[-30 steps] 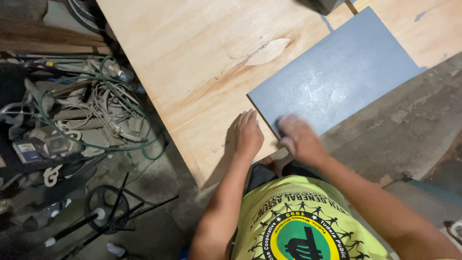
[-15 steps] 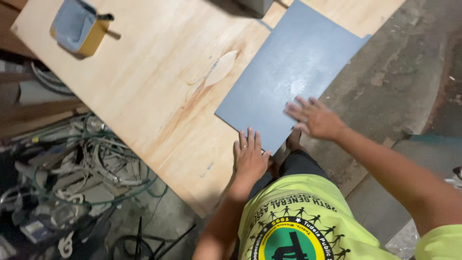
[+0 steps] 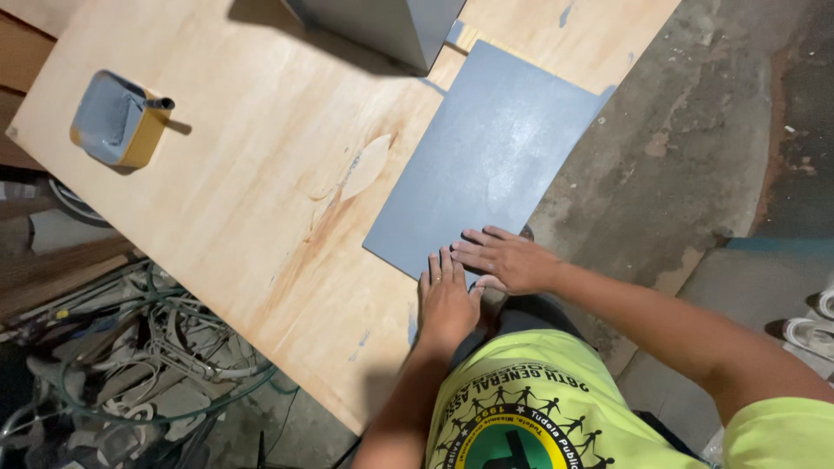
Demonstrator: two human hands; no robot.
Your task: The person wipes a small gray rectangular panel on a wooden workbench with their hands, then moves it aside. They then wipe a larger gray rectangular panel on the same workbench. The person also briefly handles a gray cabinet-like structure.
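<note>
Nearest the camera, the left hand [image 3: 447,300] lies flat and open, palm down, on the plywood tabletop [image 3: 261,182], its fingertips reaching the near corner of a grey rectangular panel [image 3: 486,161]. Just beside it, to the right, the right hand [image 3: 508,259] also rests open with fingers spread, pressed on the panel's near edge; neither hand is closed around anything. The two hands nearly touch at the thumbs.

The grey panel stretches away from the hands at a slant, lying flat on the tabletop, with its right side running along the tabletop's edge and its far right corner jutting slightly past it. Just left of the panel, beyond the left hand, a pale oval knot patch [image 3: 369,165] marks the wood.

Farther off, beyond the panel's far end, stands a grey box-shaped object [image 3: 382,26], partly cut off by the frame. Well to the left of the hands, far across the tabletop, sits a yellow container [image 3: 117,122] smeared with grey.

Below the tabletop to the left lies a tangle of cables [image 3: 130,365].
</note>
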